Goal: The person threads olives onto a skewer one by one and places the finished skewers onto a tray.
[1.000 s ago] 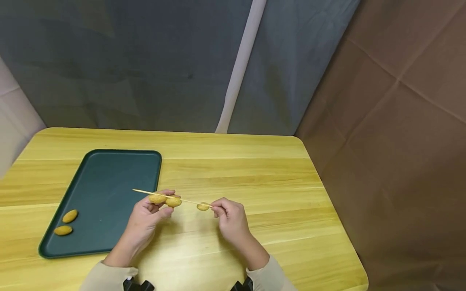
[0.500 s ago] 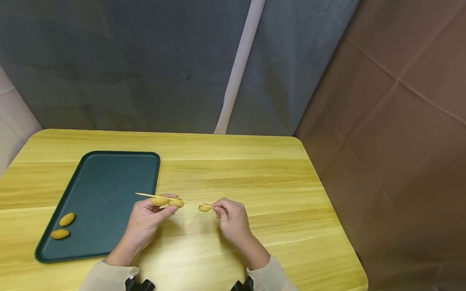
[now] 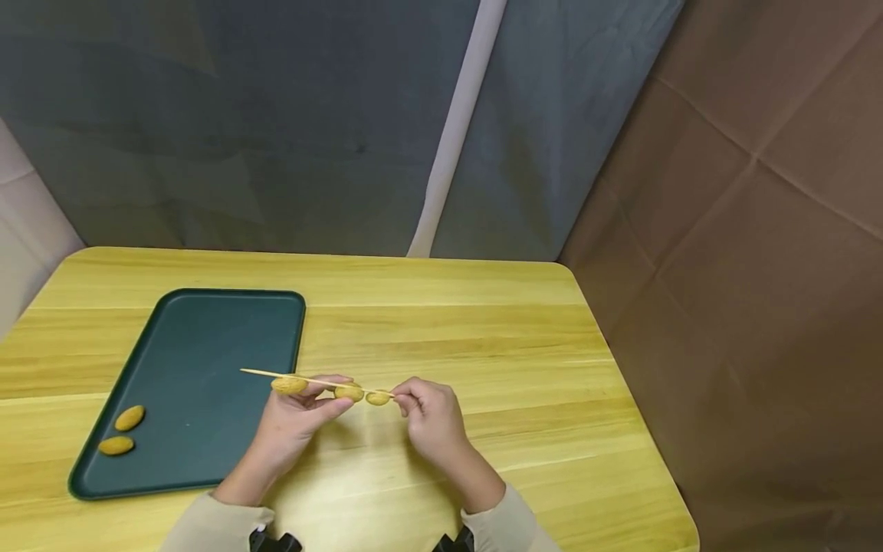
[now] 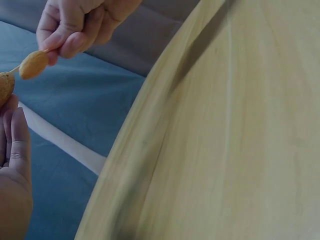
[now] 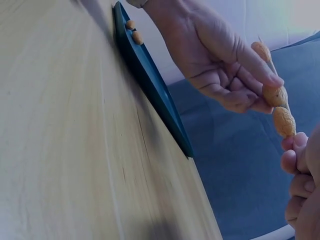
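Observation:
A thin wooden skewer (image 3: 257, 372) runs level above the table, with three wrinkled, oval golden-brown pieces on it. My left hand (image 3: 293, 422) pinches the middle oval piece (image 3: 349, 392) between thumb and fingers. Farther left, near the pointed end, sits another oval piece (image 3: 289, 386). My right hand (image 3: 434, 418) pinches the skewer's right end, just beside the third oval piece (image 3: 378, 398). In the right wrist view the middle piece (image 5: 274, 95) and the end piece (image 5: 284, 121) sit close together. The left wrist view catches only part of my left hand (image 4: 15, 165).
A dark green rectangular tray (image 3: 207, 337) lies on the left of the wooden table (image 3: 524, 368). Two loose oval pieces, an upper one (image 3: 129, 418) and a lower one (image 3: 116, 445), lie near its left rim. Grey and brown cloth walls stand around the table.
My left hand has slid the middle piece rightward along the skewer, close to the right-hand piece. A gap has opened between it and the left piece. My right hand shifted slightly left.

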Motion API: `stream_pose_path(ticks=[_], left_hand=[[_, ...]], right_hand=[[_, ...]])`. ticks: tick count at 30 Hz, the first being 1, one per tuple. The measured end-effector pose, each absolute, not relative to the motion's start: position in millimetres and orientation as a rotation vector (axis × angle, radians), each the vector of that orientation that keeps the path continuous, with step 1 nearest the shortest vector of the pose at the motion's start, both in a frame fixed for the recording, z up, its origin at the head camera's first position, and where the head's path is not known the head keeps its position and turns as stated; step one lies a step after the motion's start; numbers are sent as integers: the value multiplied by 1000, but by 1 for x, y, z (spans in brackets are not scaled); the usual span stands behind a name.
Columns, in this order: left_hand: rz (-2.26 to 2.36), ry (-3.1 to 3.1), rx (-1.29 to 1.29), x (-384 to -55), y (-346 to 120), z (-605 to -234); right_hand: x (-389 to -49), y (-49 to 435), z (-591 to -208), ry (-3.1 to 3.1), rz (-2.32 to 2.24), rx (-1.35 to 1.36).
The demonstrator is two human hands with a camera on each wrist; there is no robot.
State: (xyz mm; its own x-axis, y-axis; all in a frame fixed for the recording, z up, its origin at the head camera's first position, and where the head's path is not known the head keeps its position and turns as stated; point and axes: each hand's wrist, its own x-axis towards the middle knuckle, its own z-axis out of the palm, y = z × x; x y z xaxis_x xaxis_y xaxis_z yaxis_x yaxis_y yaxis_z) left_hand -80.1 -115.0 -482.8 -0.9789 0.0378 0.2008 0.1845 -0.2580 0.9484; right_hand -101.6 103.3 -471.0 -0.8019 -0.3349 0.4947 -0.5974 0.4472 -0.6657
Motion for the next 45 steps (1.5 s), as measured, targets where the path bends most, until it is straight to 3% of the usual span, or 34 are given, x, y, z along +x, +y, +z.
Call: stream_pose_path(ticks=[16,33,45], left_hand=[[-2364,-1922,-226,-85,-124,-491],[-2415,-1610,-112,-76,-148,-489],[-2353,-1765,-228,-75,-153,-482]], right_hand=[[-109,105,-471,-2433,1244,776],[-110,116,-476,-2477,1256,757],[-107,121,-473,-2496,1204,720]])
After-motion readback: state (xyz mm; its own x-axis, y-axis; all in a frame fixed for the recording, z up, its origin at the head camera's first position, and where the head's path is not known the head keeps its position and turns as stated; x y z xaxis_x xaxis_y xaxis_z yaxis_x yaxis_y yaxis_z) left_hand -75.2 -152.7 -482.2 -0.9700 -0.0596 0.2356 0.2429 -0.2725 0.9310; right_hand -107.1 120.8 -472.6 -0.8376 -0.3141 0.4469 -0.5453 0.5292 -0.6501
